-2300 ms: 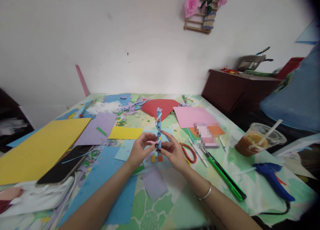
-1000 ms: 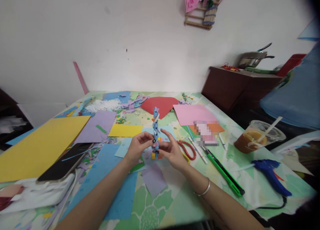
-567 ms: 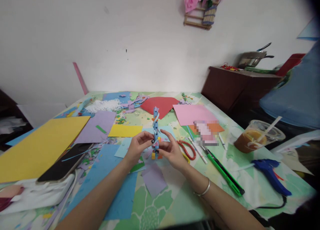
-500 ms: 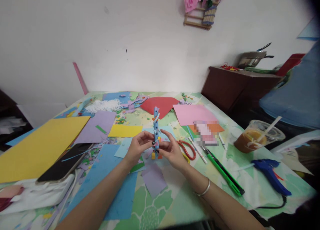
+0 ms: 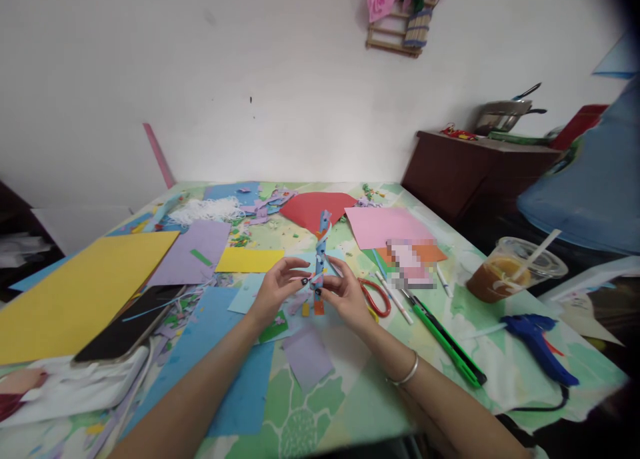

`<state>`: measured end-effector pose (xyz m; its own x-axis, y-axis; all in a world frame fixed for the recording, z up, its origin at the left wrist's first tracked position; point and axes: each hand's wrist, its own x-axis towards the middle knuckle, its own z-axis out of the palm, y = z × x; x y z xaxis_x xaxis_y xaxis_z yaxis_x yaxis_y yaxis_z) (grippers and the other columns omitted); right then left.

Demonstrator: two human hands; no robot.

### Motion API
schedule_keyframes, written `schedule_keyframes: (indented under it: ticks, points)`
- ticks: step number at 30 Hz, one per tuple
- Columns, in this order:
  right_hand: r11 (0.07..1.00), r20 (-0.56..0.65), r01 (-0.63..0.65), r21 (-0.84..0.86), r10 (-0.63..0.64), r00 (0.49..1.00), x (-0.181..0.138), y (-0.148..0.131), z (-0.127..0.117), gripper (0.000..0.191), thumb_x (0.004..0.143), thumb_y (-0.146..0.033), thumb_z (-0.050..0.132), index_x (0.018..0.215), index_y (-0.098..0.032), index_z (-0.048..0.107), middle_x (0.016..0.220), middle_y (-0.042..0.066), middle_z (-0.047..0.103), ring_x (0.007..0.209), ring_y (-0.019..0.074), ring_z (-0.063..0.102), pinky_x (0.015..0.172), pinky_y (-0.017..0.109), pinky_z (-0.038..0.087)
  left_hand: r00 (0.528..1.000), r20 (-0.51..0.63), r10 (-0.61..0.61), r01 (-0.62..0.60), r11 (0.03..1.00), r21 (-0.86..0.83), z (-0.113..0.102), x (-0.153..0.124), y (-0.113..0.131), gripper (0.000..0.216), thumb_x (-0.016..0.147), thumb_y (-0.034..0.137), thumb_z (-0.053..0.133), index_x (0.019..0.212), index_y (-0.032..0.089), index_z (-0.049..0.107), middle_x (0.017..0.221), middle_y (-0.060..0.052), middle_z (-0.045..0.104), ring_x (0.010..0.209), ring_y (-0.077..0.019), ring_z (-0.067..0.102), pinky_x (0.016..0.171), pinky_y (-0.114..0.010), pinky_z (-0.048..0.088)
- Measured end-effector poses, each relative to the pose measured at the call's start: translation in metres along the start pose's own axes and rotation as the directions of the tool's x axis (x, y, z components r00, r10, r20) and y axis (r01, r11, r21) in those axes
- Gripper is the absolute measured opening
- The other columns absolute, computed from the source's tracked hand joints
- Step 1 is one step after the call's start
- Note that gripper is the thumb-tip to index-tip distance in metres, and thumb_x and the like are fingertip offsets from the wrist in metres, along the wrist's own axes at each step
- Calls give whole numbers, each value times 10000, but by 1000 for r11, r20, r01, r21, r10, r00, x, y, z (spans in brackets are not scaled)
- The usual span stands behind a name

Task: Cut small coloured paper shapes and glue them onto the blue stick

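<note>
A slim blue paper stick [image 5: 321,252] with dark dots and a white strip wound round it stands nearly upright above the table, leaning a little to the right. My left hand [image 5: 277,291] pinches its lower part from the left. My right hand [image 5: 345,298] grips it from the right, fingers curled. Small orange and yellow paper bits hang at its bottom end.
Coloured paper sheets and scraps cover the table [image 5: 320,406]: a big yellow sheet [image 5: 75,289], purple, pink and red ones. A phone [image 5: 127,326] lies at the left. Red scissors [image 5: 374,296], a green cutter [image 5: 445,346], a blue glue gun [image 5: 537,339] and an iced drink cup [image 5: 513,276] lie at the right.
The paper stick has been turned and tilted slightly right between my fingers. Both hands stay on it in about the same place.
</note>
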<state>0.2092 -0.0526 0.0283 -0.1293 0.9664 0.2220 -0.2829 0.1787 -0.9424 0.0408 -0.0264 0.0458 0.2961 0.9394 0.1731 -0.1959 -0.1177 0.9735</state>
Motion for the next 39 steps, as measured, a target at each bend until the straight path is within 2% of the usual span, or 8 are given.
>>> schedule_keyframes:
  ticks: [4, 8, 13, 22, 32, 39]
  points:
    - [1000, -44, 2, -3, -2, 999, 5, 1, -7, 610, 696, -292, 748, 1194, -220, 404, 862, 37, 723, 814, 203, 688, 775, 355, 524, 996, 56, -70, 68, 997, 45, 4, 2, -11, 467, 573, 198, 798, 994, 165, 599, 1029, -111, 677, 891, -243, 668, 786, -398, 525]
    - [1000, -52, -11, -14, 10, 999, 8, 5, -12, 597, 675, -311, 758, 1163, -218, 428, 851, 34, 720, 775, 201, 689, 716, 334, 531, 994, 58, -96, 91, 992, 85, 10, 1, -20, 321, 588, 197, 777, 861, 162, 613, 789, -61, 722, 758, -213, 689, 781, -392, 529]
    - [998, -10, -51, -42, 51, 999, 8, 8, -11, 550, 682, -345, 754, 1125, -215, 455, 865, 55, 734, 785, 217, 698, 712, 347, 537, 996, 6, -85, 84, 990, 115, 10, 1, -19, 302, 601, 213, 760, 853, 168, 599, 697, -29, 716, 711, -201, 689, 747, -360, 531]
    - [991, -23, -69, -114, 66, 998, 7, 8, -8, 503, 693, -278, 713, 1123, -205, 462, 937, 84, 732, 815, 224, 694, 700, 349, 538, 998, 6, -62, 60, 986, 156, 14, 0, -23, 400, 566, 148, 761, 916, 167, 568, 703, 5, 668, 660, -162, 659, 674, -300, 520]
    - [983, -69, -36, -182, 24, 997, 6, 18, -6, 459, 722, -250, 666, 1136, -184, 479, 985, 100, 722, 888, 234, 685, 788, 386, 530, 999, -30, -35, 40, 981, 188, 18, -3, -26, 449, 562, 109, 723, 958, 179, 523, 728, 10, 668, 687, -181, 674, 692, -323, 532]
    - [977, -64, -11, -212, -3, 998, 9, 13, -8, 486, 671, -243, 698, 1105, -197, 483, 873, 59, 728, 786, 217, 692, 689, 345, 541, 999, -33, 10, 1, 952, 308, 12, 1, -33, 431, 589, 135, 715, 977, 174, 533, 706, 10, 665, 676, -182, 673, 681, -327, 549]
